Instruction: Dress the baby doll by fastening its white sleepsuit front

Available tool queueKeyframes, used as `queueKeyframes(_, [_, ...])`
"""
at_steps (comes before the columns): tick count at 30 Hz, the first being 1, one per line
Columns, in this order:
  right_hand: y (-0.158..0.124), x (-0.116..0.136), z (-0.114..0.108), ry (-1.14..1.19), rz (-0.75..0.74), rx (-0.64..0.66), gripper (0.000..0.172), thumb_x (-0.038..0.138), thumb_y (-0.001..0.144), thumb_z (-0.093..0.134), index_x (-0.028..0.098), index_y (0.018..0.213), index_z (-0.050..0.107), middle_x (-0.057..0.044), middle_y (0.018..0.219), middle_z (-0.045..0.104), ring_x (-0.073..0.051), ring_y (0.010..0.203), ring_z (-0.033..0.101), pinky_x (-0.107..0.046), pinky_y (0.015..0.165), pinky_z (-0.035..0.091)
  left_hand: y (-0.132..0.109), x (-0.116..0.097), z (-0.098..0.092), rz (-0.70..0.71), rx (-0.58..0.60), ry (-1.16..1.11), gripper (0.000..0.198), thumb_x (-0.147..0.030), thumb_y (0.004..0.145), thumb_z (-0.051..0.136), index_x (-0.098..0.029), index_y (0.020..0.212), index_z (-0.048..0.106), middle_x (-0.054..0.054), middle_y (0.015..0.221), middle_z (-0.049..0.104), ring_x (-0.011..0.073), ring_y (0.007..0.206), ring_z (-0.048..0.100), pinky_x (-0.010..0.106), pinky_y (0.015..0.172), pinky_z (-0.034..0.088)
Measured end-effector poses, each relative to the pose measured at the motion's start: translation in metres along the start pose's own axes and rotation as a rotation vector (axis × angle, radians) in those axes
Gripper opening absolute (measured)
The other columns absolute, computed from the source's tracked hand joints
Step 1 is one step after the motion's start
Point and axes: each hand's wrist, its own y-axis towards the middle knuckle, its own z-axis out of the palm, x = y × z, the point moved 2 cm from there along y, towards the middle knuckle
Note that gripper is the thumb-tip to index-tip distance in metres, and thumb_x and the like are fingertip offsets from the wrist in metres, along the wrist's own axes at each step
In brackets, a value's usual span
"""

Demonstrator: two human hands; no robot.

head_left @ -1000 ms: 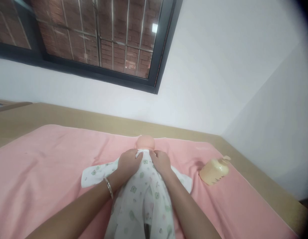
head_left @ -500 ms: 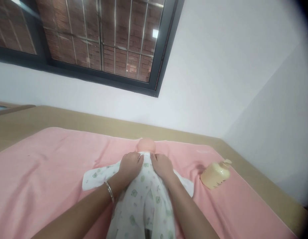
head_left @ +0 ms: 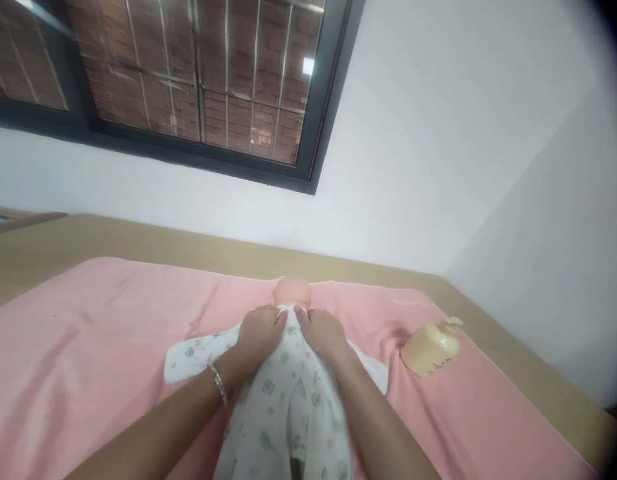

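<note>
A baby doll (head_left: 292, 291) lies on its back on a pink blanket, only the rounded top of its head showing. Over its body spreads a white baby outfit (head_left: 268, 387) with small green prints, both sleeves stretched out sideways. At the neckline my left hand (head_left: 261, 333), a bracelet on its wrist, has its fingers closed on the cloth. Opposite it, my right hand (head_left: 324, 332) also pinches the neckline, its thumb close to the left one. The doll's face and limbs are hidden under the cloth and hands.
To the right, a yellow pump bottle (head_left: 431, 348) stands tilted on the pink blanket (head_left: 113, 320). A wooden ledge (head_left: 198, 245) borders the blanket in front of a white wall (head_left: 413, 133). A dark-framed barred window (head_left: 198, 80) is above.
My right thumb has slid slightly left, toward the middle of the neckline. The left hand, outfit and doll hold nearly the same place; the view has shifted a little.
</note>
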Motion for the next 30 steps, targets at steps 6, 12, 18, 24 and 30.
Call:
queueKeyframes(6, [-0.002,-0.003,0.0,0.003,-0.006,0.042,0.072,0.055,0.095,0.012,0.012,0.089,0.069,-0.018,0.088,0.068,-0.025,0.082,0.063,-0.032,0.072,0.04,0.001,-0.001,-0.002,0.0,-0.013,-0.079,0.034,-0.038,0.088,0.036,-0.017,0.087,0.063,0.008,0.093,0.066,0.0206,0.083,0.059,0.029,0.071,0.04])
queueKeyframes(12, [-0.004,0.002,-0.004,-0.025,-0.047,-0.005,0.07,0.057,0.094,0.015,0.013,0.088,0.069,-0.017,0.087,0.068,-0.025,0.082,0.062,-0.031,0.072,0.039,0.003,0.004,-0.002,-0.027,0.07,-0.065,0.046,-0.047,0.09,0.028,-0.017,0.08,0.063,0.01,0.085,0.065,0.0224,0.079,0.059,0.032,0.069,0.04])
queueKeyframes(18, [0.003,-0.012,0.001,0.07,-0.007,0.067,0.073,0.056,0.095,0.011,0.013,0.087,0.069,-0.016,0.087,0.068,-0.022,0.076,0.062,-0.029,0.066,0.038,0.001,-0.002,-0.002,0.125,-0.044,0.023,0.041,-0.035,0.091,0.028,-0.018,0.064,0.054,0.006,0.073,0.061,0.018,0.069,0.054,0.03,0.067,0.038])
queueKeyframes(24, [-0.005,0.008,-0.006,-0.127,-0.114,-0.083,0.066,0.053,0.095,0.018,0.013,0.08,0.069,-0.016,0.079,0.068,-0.023,0.074,0.061,-0.032,0.071,0.036,0.0,0.002,-0.003,0.052,0.028,-0.011,0.043,-0.041,0.093,0.025,-0.019,0.072,0.057,0.006,0.077,0.063,0.0196,0.071,0.056,0.03,0.064,0.038])
queueKeyframes(30, [-0.002,-0.002,-0.008,0.011,-0.013,0.103,0.071,0.056,0.094,0.011,0.014,0.089,0.069,-0.016,0.09,0.069,-0.023,0.078,0.063,-0.031,0.069,0.039,0.003,0.002,-0.002,0.022,0.064,0.009,0.047,-0.045,0.092,0.025,-0.018,0.079,0.061,0.008,0.084,0.065,0.023,0.079,0.058,0.033,0.069,0.039])
